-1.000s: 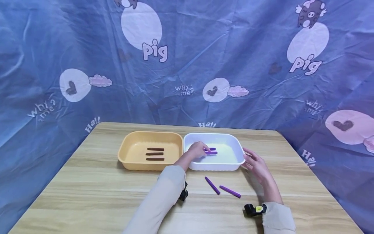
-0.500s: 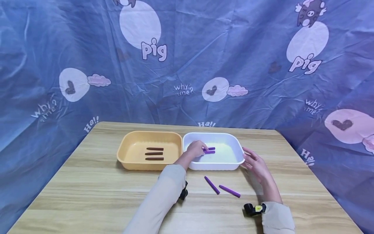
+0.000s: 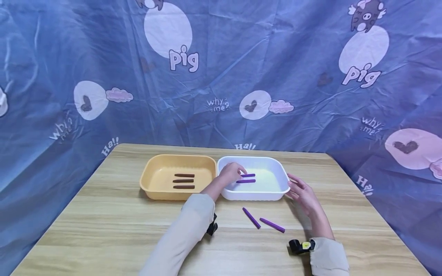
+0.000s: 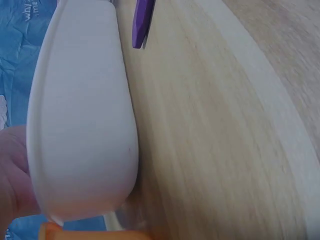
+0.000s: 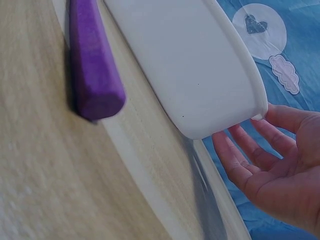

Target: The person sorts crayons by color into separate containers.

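In the head view my left hand (image 3: pixel 230 173) reaches into the white tray (image 3: pixel 253 196), over its left part. Its fingertips are just by the left end of a purple crayon (image 3: pixel 249 175); whether they touch it cannot be told. A second purple crayon (image 3: pixel 246 181) lies free in front of it. My right hand (image 3: pixel 304 194) touches the tray's right end with outstretched, spread fingers; the right wrist view shows these fingers (image 5: pixel 272 162) against the corner and rim. Two more purple crayons, one slanting (image 3: pixel 251 217) and one further right (image 3: pixel 272 225), lie on the table before the tray.
A yellow tray (image 3: pixel 165 194) stands left of the white one, side by side. Three brown crayons (image 3: pixel 184 181) lie in it, roughly parallel. Both trays are on a wooden table (image 3: pixel 103 230), with a blue printed cloth (image 3: pixel 214 126) hanging behind and at the sides.
My left hand has come off the nearer purple crayon in the white tray, which now lies free, and has shifted slightly back and left. The right hand stays at the tray's end.
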Motion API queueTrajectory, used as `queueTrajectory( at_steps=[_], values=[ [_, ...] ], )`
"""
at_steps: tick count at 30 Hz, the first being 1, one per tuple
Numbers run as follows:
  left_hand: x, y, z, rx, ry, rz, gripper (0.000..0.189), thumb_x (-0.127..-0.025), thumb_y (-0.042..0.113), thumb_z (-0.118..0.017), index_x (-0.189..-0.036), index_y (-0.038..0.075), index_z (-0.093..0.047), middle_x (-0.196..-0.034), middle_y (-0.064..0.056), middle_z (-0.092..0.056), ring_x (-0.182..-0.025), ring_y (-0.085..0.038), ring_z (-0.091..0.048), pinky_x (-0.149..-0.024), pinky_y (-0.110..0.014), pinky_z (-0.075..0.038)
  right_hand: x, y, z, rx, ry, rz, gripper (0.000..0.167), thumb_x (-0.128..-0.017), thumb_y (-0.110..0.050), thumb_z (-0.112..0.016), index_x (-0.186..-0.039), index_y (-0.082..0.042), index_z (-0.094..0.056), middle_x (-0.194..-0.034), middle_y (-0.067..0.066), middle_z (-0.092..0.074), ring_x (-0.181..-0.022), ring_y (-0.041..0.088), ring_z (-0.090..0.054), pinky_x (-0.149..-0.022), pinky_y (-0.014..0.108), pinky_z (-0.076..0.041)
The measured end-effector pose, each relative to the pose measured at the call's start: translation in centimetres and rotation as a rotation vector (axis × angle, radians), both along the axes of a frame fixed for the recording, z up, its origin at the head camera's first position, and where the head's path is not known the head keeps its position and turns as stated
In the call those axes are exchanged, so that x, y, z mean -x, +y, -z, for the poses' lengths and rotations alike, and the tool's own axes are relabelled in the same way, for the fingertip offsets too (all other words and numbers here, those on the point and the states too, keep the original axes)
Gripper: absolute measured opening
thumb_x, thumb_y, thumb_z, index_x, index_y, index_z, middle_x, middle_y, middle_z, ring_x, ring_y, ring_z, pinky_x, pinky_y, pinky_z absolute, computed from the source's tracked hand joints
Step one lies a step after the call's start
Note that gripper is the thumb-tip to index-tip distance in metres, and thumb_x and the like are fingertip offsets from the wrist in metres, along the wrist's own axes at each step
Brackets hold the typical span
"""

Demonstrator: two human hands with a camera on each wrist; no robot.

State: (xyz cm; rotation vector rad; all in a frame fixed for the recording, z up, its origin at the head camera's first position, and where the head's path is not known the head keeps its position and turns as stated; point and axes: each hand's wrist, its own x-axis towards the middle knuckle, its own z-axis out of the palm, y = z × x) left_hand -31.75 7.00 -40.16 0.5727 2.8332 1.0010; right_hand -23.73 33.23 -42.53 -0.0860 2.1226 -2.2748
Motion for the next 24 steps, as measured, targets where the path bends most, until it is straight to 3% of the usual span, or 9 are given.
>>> queueTrajectory(
  at_steps=[6,15,24],
  values=[
    [-0.6,-0.6,-0.6,0.016,0.01,0.035,0.022,-0.08,0.005,-0.069,-0.099,0.015,-0.073,-0.091,-0.002,-0.065,-0.088,-0.016,-0.055,-0.075,-0.026,-0.043,0.0,0.1,0.2,0.011,0.014,-0.013,0.054,-0.097,-0.008,-0.045,-0.139,0.013,-0.018,-0.108,0.005,-0.053,-0.097,0.013,-0.058,-0.084,0.026,-0.046],
    [-2.0,-1.2,-1.7,0.05,0.086,0.115,0.024,-0.079,0.012,-0.072,-0.103,0.016,-0.072,-0.089,0.001,-0.066,-0.088,-0.016,-0.056,-0.072,-0.024,-0.041,0.1,0.2,0.2,0.04,0.011,-0.023,0.053,-0.096,-0.008,-0.046,-0.139,0.011,-0.021,-0.103,0.0,-0.056,-0.093,0.009,-0.059,-0.085,0.026,-0.046],
    [-4.7,-2.2,-3.1,-0.07,0.069,0.208,0.025,-0.08,0.012,-0.072,-0.105,0.013,-0.071,-0.089,-0.003,-0.066,-0.085,-0.017,-0.056,-0.069,-0.023,-0.041,0.2,0.2,0.2,0.042,0.02,-0.035,0.051,-0.096,-0.007,-0.045,-0.138,0.012,-0.021,-0.104,0.001,-0.056,-0.093,0.01,-0.059,-0.084,0.027,-0.046]
  ],
)
